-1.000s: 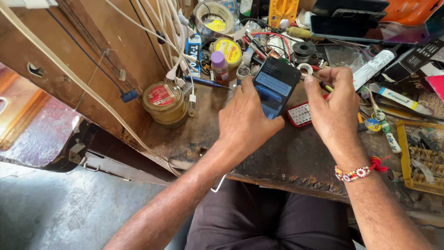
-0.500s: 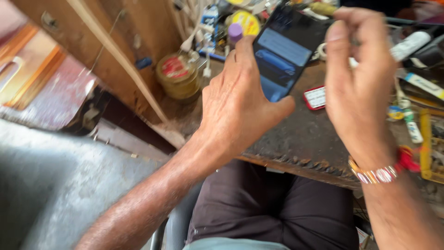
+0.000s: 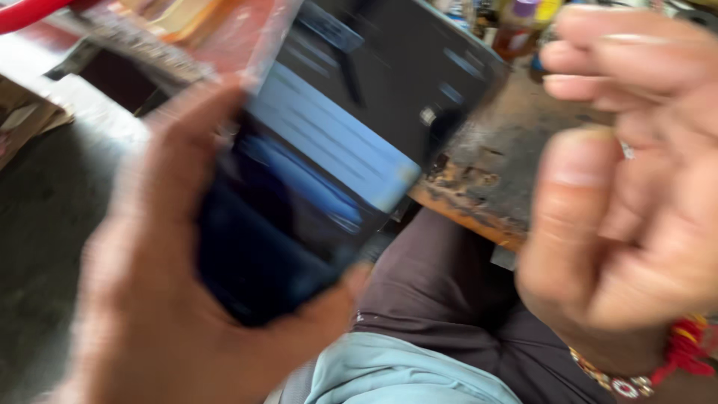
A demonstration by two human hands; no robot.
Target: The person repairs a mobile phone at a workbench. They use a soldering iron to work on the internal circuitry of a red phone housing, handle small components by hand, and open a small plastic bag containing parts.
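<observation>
The picture is blurry, and everything is very close to the camera. The left hand [image 3: 157, 299] is at the bottom left. It is wrapped around a dark phone [image 3: 329, 157] and grips it by the lower end. The thumb sits along the left side and a fingertip pokes out under the phone's bottom edge. The phone is tilted, with its top end pointing up and to the right. It is up in the air, not lying on anything. Its screen shows a light blue band and some dark parts, but the blur hides what is on it.

The right hand [image 3: 636, 202] is on the right side, just beside the phone and not touching it. Its fingers are bent loosely and the thumb points up. It holds nothing. A bracelet [image 3: 658, 366] of red thread and small beads goes around the wrist.

Behind the phone is the dark, worn bench [image 3: 493, 172], with a rusty, chipped front edge. At the far top stands a little bottle with a purple cap [image 3: 516, 22]. Below the hands are the person's dark trousers [image 3: 441, 299] and a bit of light blue cloth [image 3: 389, 374]. The grey floor [image 3: 45, 217] is on the left.
</observation>
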